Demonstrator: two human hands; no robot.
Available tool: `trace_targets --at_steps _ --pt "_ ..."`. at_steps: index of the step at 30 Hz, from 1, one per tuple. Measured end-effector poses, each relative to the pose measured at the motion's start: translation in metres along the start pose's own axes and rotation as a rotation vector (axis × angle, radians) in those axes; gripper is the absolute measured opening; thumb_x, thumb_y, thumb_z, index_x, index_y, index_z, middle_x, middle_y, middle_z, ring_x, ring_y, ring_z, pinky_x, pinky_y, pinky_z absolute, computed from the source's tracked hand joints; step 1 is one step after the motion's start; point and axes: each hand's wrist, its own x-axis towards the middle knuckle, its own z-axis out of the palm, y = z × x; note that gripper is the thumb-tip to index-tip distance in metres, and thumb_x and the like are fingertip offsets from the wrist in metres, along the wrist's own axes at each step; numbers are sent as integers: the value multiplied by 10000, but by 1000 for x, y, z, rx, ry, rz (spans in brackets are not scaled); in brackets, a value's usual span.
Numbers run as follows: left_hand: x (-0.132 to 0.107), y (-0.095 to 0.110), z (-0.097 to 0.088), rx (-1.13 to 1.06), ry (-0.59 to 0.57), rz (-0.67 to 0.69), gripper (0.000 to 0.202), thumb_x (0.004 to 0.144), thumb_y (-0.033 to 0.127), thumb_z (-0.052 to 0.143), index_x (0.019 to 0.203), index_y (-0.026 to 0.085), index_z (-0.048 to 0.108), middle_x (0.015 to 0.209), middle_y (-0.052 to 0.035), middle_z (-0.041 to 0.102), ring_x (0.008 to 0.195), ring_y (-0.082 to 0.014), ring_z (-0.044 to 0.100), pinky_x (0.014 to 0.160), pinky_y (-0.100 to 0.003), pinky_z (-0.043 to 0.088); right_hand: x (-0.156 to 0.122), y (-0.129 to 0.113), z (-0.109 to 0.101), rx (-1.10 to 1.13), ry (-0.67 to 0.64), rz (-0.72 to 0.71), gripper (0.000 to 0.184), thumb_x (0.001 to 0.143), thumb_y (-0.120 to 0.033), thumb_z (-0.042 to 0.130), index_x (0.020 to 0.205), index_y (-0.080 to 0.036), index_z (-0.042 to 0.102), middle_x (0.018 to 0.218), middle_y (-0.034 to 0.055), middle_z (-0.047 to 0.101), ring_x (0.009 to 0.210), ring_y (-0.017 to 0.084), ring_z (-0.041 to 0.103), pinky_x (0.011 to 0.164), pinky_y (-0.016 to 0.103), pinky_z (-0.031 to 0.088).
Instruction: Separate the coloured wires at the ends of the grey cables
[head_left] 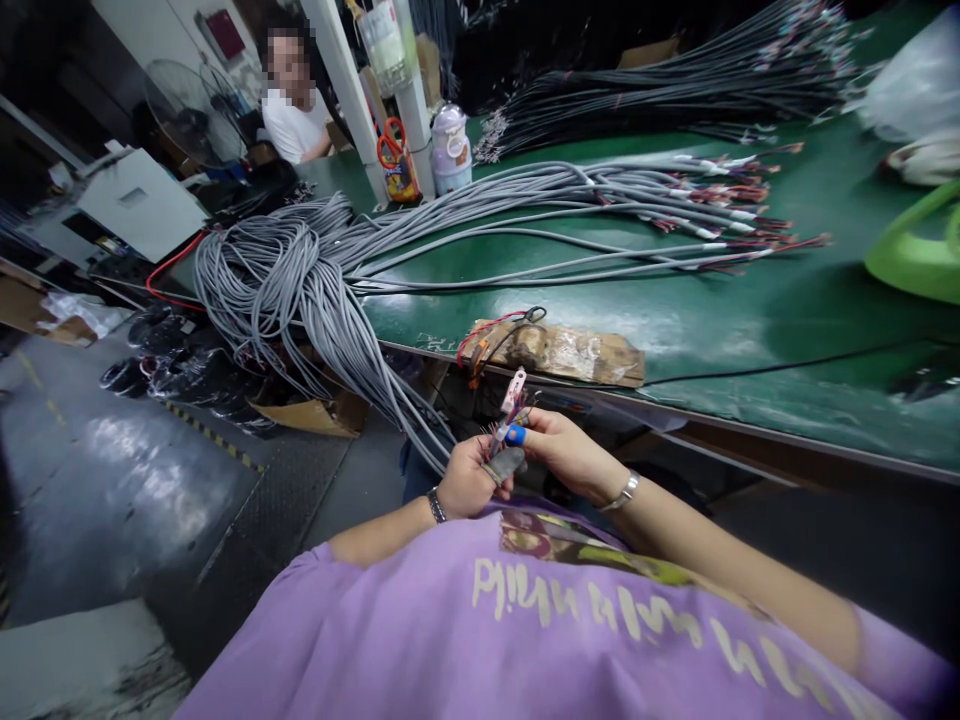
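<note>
Plainly, the left hand (pixel 466 478) is closed around a bunch of wires (pixel 497 432), while the right hand (pixel 559 448) pinches at them from the other side. The pale connector (pixel 514 390) sits just beyond both, nearer the right fingertips, its long axis pointing away toward the board (pixel 581 352) on the counter (pixel 750 345).

grey cables (pixel 300 255), pale connector (pixel 514 391), blue finger wrap (pixel 515 435), green desk (pixel 750 335), cream-lettered purple shirt (pixel 375 640), yellow-black striped floor tape (pixel 214 437)
</note>
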Motion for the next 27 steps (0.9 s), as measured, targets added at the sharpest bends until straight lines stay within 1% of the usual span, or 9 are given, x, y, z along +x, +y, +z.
trace_targets --at_steps 3,6,8,12,15,17,20,23,27 --pt "0 -1 -1 -63 57 29 526 648 622 739 741 124 597 489 27 547 380 -68 468 394 -191 391 5 3 -1 19 47 -2 386 602 -442 829 659 -158 574 578 -38 525 518 75 422 519 224 347" --pt "1 -4 -2 -128 101 67 533 666 637 718 735 118 616 497 22 551 381 -65 467 385 -186 378 11 2 -4 116 227 32 395 590 -406 836 625 -176 517 529 -60 476 478 62 379 483 201 351" --pt "2 -4 -2 -160 117 100 515 678 620 720 742 118 628 502 21 553 385 -65 467 383 -185 379 15 -5 -6 232 304 87 359 660 -444 783 670 -183 538 588 -35 538 486 72 420 488 204 398" --pt "5 0 3 -199 141 150 470 704 580 724 753 121 638 506 21 557 389 -65 472 377 -180 388 21 -21 -5 279 255 168 409 793 -585 624 753 -179 600 693 27 617 535 108 517 496 228 457" --pt "8 4 9 -209 143 159 466 724 581 706 762 122 635 508 23 556 381 -62 464 368 -179 379 24 -26 -1 198 273 110 408 740 -573 706 715 -184 586 607 -3 569 499 98 478 471 215 432" --pt "9 7 12 -209 145 156 472 727 589 698 762 123 629 506 26 551 377 -60 458 364 -176 368 25 -23 0 245 210 63 408 705 -563 748 705 -187 587 577 -20 544 494 92 457 472 208 422" --pt "12 9 14 -209 161 144 492 703 607 706 736 126 608 495 32 537 371 -57 450 363 -175 356 27 -17 -2 363 121 32 394 697 -560 758 732 -189 629 627 -6 594 555 107 513 532 218 460" --pt "14 9 15 -195 166 113 516 685 629 705 728 125 598 491 31 532 367 -60 450 363 -179 351 29 -13 -5 375 145 23 362 716 -541 754 756 -192 665 691 16 656 625 133 576 602 243 489" --pt "14 8 15 -166 160 80 543 660 647 711 737 121 601 486 31 529 367 -64 448 362 -184 350 29 -12 -4 379 160 6 382 672 -543 788 727 -185 669 678 11 659 615 125 574 605 236 482"
